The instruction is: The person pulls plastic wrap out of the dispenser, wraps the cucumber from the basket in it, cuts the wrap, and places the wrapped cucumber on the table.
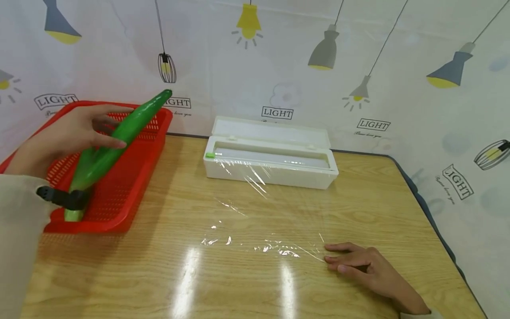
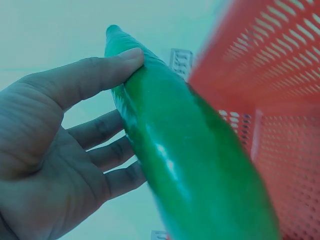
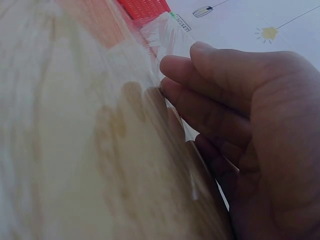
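Observation:
In the head view, my left hand (image 1: 75,133) holds a long, shiny green cucumber (image 1: 131,126) between thumb and fingers, over the red basket (image 1: 139,190). The cucumber slants with its dark narrow tip up and to the right. The left wrist view shows the thumb on top of the cucumber (image 2: 185,145) and the fingers behind it. A second cucumber (image 1: 74,215) lies in the basket, partly hidden. Clear cling film (image 1: 255,217) stretches toward me from a white dispenser box (image 1: 271,173). At the film's front right corner, my right hand (image 1: 370,270) rests with relaxed fingers, holding nothing.
The dispenser box has its lid (image 1: 271,130) raised and a green slider (image 1: 210,155) at its left end. Behind the wooden table (image 1: 223,288) hangs a white sheet (image 1: 239,75) printed with lamps. A black strap (image 1: 59,197) circles my left wrist.

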